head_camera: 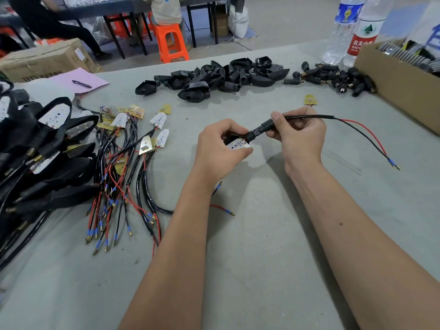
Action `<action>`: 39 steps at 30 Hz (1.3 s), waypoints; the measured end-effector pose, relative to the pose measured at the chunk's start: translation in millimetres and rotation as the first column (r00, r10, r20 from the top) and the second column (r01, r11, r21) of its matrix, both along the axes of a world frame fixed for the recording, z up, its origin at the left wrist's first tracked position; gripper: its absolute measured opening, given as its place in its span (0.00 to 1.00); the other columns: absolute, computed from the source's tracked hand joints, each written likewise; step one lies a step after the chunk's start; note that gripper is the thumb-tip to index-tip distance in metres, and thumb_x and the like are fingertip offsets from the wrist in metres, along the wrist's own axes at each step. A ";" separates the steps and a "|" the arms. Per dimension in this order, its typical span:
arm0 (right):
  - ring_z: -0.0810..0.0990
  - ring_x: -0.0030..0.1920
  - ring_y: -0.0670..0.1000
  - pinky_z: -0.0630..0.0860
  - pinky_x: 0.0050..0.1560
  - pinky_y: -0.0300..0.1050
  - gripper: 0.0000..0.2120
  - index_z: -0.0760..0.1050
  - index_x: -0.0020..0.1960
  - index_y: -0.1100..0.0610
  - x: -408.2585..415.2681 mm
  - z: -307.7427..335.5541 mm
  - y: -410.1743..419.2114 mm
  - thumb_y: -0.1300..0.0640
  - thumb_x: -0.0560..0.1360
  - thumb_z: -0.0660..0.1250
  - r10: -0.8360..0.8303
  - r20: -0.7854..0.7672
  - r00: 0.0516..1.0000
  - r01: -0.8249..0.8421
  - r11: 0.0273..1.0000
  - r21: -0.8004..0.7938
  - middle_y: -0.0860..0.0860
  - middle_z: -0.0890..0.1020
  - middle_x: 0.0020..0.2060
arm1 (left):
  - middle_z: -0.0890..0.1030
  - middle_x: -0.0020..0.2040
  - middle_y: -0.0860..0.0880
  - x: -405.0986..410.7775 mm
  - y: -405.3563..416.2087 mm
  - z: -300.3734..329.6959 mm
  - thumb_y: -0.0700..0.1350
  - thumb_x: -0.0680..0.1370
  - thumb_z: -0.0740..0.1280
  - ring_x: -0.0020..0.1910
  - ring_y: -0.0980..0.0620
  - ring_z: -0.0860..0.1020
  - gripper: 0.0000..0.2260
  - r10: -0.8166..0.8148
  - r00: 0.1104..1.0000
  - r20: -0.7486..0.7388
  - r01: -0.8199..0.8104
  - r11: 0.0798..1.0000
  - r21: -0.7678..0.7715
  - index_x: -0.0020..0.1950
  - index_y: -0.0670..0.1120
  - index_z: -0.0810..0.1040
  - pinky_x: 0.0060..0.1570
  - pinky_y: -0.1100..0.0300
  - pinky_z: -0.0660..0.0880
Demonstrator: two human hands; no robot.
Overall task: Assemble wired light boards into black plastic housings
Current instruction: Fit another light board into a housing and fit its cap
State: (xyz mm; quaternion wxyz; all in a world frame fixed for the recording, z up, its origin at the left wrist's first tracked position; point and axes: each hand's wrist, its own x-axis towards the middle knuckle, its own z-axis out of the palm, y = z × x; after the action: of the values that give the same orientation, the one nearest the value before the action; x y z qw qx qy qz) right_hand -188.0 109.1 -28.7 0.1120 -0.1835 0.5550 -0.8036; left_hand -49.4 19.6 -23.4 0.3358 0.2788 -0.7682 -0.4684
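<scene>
My left hand (220, 145) grips a black plastic housing (232, 138) with a white light board (238, 144) seated in its open face. My right hand (298, 134) pinches the black stem connector (263, 128) that joins the housing, with the black cable running through its fingers. From that hand the cable's red and black wires (364, 132) trail right to a blue-sleeved terminal (394, 164). Loose wired light boards (133, 139) lie in a tangle left of my hands. Empty housings (214, 78) are heaped at the back.
Finished assemblies (45, 151) pile up at the far left. Black stem connectors (333, 78) lie back right beside a cardboard box (400, 84) and two water bottles (354, 29). A single board (309, 100) lies behind my right hand. A pink sheet with a pen (82, 84) sits back left.
</scene>
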 end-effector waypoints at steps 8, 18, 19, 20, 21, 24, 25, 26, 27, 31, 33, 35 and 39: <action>0.85 0.34 0.55 0.83 0.37 0.45 0.11 0.73 0.43 0.60 -1.7 1.3 -1.1 0.68 0.75 0.75 0.058 -0.052 0.997 -0.057 0.998 0.011 0.61 0.82 0.36 | 0.87 0.45 0.50 2.7 -4.9 -0.9 0.34 0.67 0.80 0.43 0.54 0.84 0.13 -0.037 0.999 -0.029 0.039 0.995 0.088 0.48 0.46 0.84 0.50 0.53 0.82; 0.85 0.36 0.55 0.82 0.40 0.45 0.09 0.76 0.44 0.60 4.4 -4.3 -5.4 0.64 0.74 0.77 0.131 -0.001 0.991 -0.131 0.991 0.032 0.61 0.84 0.39 | 0.86 0.46 0.53 0.4 -3.3 -1.5 0.39 0.68 0.80 0.48 0.55 0.84 0.14 -0.028 1.000 -0.011 0.028 0.999 0.039 0.49 0.50 0.84 0.52 0.56 0.81; 0.85 0.35 0.55 0.82 0.40 0.46 0.09 0.76 0.44 0.61 3.6 -4.8 -5.8 0.64 0.75 0.77 0.113 0.032 0.993 -0.114 0.993 0.025 0.61 0.85 0.38 | 0.86 0.47 0.53 0.5 -3.3 -1.0 0.40 0.68 0.81 0.48 0.55 0.85 0.14 -0.048 0.999 -0.011 0.049 0.997 0.063 0.51 0.50 0.84 0.52 0.57 0.82; 0.84 0.33 0.55 0.82 0.40 0.46 0.08 0.77 0.45 0.61 2.1 -5.2 -5.8 0.64 0.75 0.77 0.082 0.066 0.994 -0.084 0.996 0.018 0.59 0.85 0.37 | 0.86 0.48 0.52 0.8 -3.7 -0.7 0.43 0.69 0.81 0.49 0.53 0.85 0.14 -0.070 0.998 -0.010 0.071 0.992 0.104 0.53 0.50 0.84 0.52 0.56 0.82; 0.83 0.32 0.54 0.82 0.39 0.46 0.08 0.77 0.45 0.62 0.0 -5.3 -5.6 0.64 0.75 0.76 0.045 0.099 0.994 -0.046 0.999 0.007 0.57 0.85 0.35 | 0.86 0.49 0.50 1.0 -3.9 0.0 0.44 0.71 0.80 0.49 0.50 0.85 0.14 -0.082 0.996 -0.016 0.084 0.983 0.161 0.55 0.50 0.83 0.52 0.54 0.83; 0.83 0.30 0.54 0.83 0.38 0.47 0.09 0.75 0.45 0.61 -7.9 -3.9 -3.1 0.65 0.75 0.76 -0.069 0.163 0.984 0.074 0.997 -0.025 0.55 0.85 0.33 | 0.85 0.49 0.43 0.5 -5.6 1.1 0.46 0.75 0.77 0.43 0.46 0.85 0.13 0.042 0.998 -0.038 -0.029 0.955 0.296 0.57 0.45 0.80 0.45 0.51 0.85; 0.83 0.30 0.54 0.84 0.39 0.48 0.10 0.75 0.44 0.61 -9.3 -3.8 -2.2 0.65 0.75 0.76 -0.101 0.165 0.981 0.106 0.994 -0.022 0.54 0.84 0.34 | 0.84 0.48 0.44 -0.4 -6.1 1.3 0.48 0.75 0.77 0.40 0.48 0.84 0.13 0.131 0.991 -0.015 -0.121 0.949 0.290 0.55 0.44 0.79 0.39 0.54 0.84; 0.84 0.31 0.54 0.84 0.40 0.49 0.10 0.75 0.43 0.60 -9.4 -3.8 -1.6 0.65 0.75 0.77 -0.126 0.156 0.980 0.130 0.991 -0.013 0.54 0.84 0.34 | 0.83 0.46 0.44 -0.9 -6.4 1.6 0.51 0.75 0.77 0.37 0.49 0.83 0.14 0.209 0.978 0.004 -0.201 0.938 0.284 0.52 0.43 0.78 0.35 0.56 0.82; 0.85 0.33 0.55 0.85 0.41 0.49 0.10 0.75 0.43 0.59 -8.7 -3.9 -1.5 0.64 0.74 0.77 -0.140 0.134 0.981 0.142 0.990 -0.004 0.54 0.84 0.34 | 0.83 0.43 0.45 -1.9 -6.3 1.7 0.53 0.76 0.76 0.34 0.50 0.82 0.15 0.254 0.967 0.013 -0.246 0.920 0.304 0.49 0.42 0.78 0.32 0.58 0.80; 0.87 0.36 0.56 0.85 0.40 0.50 0.10 0.76 0.42 0.60 -4.4 -2.6 -2.6 0.63 0.73 0.77 -0.105 0.023 0.994 0.105 0.994 0.030 0.55 0.85 0.34 | 0.84 0.39 0.42 -5.5 -4.0 -1.5 0.49 0.77 0.75 0.29 0.49 0.83 0.13 0.255 0.967 0.003 -0.228 0.859 0.459 0.47 0.39 0.79 0.34 0.57 0.81; 0.87 0.37 0.57 0.85 0.41 0.52 0.09 0.77 0.43 0.61 -3.2 -1.8 -2.7 0.62 0.74 0.77 -0.063 0.006 0.998 0.063 0.997 0.047 0.58 0.86 0.37 | 0.85 0.42 0.41 -5.2 -2.9 -3.0 0.40 0.76 0.76 0.30 0.49 0.84 0.07 0.302 0.953 -0.022 -0.251 0.829 0.499 0.48 0.39 0.80 0.37 0.58 0.82; 0.88 0.38 0.58 0.85 0.39 0.51 0.08 0.77 0.43 0.60 -1.8 -1.2 -2.1 0.62 0.76 0.76 -0.032 0.007 0.999 0.032 0.998 0.053 0.60 0.87 0.40 | 0.85 0.43 0.40 -4.0 -3.7 -2.2 0.35 0.75 0.76 0.32 0.49 0.84 0.10 0.352 0.933 -0.072 -0.251 0.783 0.568 0.51 0.40 0.78 0.38 0.61 0.81; 0.87 0.35 0.59 0.82 0.34 0.46 0.08 0.75 0.45 0.58 -2.3 0.1 -0.6 0.61 0.79 0.73 -0.034 0.051 0.998 0.031 0.997 0.064 0.58 0.87 0.39 | 0.84 0.44 0.39 -1.1 -5.9 3.4 0.31 0.75 0.75 0.31 0.51 0.84 0.09 0.308 0.942 -0.133 -0.165 0.770 0.616 0.51 0.37 0.79 0.36 0.65 0.80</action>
State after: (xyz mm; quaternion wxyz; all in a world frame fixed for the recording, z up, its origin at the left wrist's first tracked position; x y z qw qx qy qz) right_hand -190.3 108.5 -28.6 0.1191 -0.1496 0.5798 -0.7920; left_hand -50.5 13.7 -20.1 0.3725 0.4100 -0.4968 -0.6681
